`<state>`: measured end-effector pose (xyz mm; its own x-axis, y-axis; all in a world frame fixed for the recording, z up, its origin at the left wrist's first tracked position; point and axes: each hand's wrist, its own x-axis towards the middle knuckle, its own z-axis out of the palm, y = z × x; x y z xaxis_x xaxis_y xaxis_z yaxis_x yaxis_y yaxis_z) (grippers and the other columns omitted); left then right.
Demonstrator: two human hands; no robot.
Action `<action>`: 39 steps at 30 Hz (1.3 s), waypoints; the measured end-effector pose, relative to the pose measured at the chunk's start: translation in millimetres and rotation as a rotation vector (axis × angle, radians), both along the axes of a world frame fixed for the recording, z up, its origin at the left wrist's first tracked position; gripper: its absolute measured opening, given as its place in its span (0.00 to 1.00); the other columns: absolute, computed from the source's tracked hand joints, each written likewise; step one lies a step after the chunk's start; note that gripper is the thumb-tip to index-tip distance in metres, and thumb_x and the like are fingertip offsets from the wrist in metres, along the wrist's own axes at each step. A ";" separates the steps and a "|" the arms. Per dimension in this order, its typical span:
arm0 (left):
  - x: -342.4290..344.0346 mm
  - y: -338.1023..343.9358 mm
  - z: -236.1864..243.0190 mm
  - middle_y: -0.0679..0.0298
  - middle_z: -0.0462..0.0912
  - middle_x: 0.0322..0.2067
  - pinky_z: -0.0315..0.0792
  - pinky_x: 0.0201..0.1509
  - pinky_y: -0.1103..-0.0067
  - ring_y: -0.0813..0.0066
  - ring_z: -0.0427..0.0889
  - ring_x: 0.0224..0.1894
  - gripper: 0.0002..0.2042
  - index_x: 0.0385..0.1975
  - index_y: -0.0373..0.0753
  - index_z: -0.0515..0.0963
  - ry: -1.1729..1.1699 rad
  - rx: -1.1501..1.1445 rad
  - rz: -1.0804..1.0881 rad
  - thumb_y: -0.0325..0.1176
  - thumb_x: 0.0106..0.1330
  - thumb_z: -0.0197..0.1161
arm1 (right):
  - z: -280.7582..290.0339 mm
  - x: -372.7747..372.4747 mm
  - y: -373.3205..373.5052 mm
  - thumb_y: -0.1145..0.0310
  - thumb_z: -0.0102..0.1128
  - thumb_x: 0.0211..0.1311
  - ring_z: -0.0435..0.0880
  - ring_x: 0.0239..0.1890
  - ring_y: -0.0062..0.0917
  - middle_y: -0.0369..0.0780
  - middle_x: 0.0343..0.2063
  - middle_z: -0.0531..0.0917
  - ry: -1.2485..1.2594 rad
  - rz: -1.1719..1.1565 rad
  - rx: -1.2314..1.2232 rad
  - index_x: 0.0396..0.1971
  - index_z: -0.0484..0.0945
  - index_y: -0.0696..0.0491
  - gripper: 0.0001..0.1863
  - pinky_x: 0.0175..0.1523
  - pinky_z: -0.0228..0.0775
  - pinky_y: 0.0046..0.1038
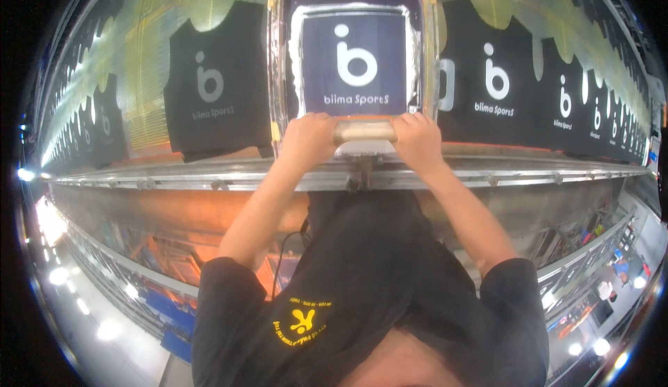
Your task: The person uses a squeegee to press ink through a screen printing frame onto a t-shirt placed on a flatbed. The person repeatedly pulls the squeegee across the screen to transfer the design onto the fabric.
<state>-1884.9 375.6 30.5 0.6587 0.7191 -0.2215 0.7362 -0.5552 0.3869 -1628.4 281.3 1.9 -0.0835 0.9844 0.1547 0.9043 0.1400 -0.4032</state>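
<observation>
My left hand [311, 140] and my right hand [415, 138] are closed on the two ends of a pale wooden squeegee bar [363, 132] at the near end of a printing screen [277, 53] in a clear-edged frame. The screen's dark middle [354, 32] shows a white logo with lettering, bordered by pale smears. To the left lies a black vest-shaped fabric piece [190, 126] with a greyer print of that logo; to the right, another [501, 126] carries a bright white one, partly hidden by the frame.
More black printed pieces [562, 101] run in a long row along the yellowish printing table [146, 108] to both sides. A metal rail [523, 177] crosses in front of my body. Other people [606, 289] are small at the lower right.
</observation>
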 end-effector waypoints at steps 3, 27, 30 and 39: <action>31.5 78.2 28.0 0.55 0.89 0.30 0.82 0.42 0.58 0.51 0.90 0.37 0.22 0.33 0.44 0.89 0.272 -0.187 -0.039 0.60 0.65 0.70 | 32.8 25.5 76.9 0.59 0.76 0.53 0.87 0.35 0.38 0.40 0.28 0.85 -0.034 0.076 -0.249 0.27 0.85 0.50 0.11 0.40 0.77 0.42; 15.5 -15.9 -13.6 0.58 0.89 0.37 0.82 0.48 0.60 0.54 0.88 0.45 0.11 0.36 0.43 0.87 0.033 0.015 0.136 0.41 0.59 0.73 | -15.1 9.9 -2.6 0.58 0.76 0.52 0.85 0.34 0.33 0.36 0.26 0.82 -0.106 -0.028 0.055 0.26 0.82 0.47 0.12 0.40 0.78 0.37; 17.3 -26.7 2.9 0.58 0.90 0.33 0.82 0.44 0.60 0.54 0.90 0.39 0.20 0.34 0.43 0.89 0.135 -0.009 0.036 0.56 0.60 0.75 | 2.5 11.5 -17.0 0.55 0.76 0.53 0.86 0.37 0.33 0.36 0.28 0.83 -0.096 0.026 -0.073 0.27 0.82 0.47 0.14 0.42 0.78 0.37; 43.9 37.1 2.1 0.55 0.91 0.29 0.83 0.43 0.66 0.57 0.90 0.34 0.31 0.38 0.39 0.92 0.275 -0.346 -0.062 0.65 0.51 0.77 | 16.5 30.2 51.3 0.25 0.75 0.43 0.90 0.42 0.43 0.47 0.36 0.90 -0.057 0.076 -0.772 0.37 0.89 0.55 0.43 0.48 0.82 0.44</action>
<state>-1841.0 412.7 32.6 0.5816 0.5328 -0.6147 0.8068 -0.4742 0.3524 -1598.2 332.6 18.4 -0.1418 0.8030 -0.5788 0.9259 -0.0993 -0.3645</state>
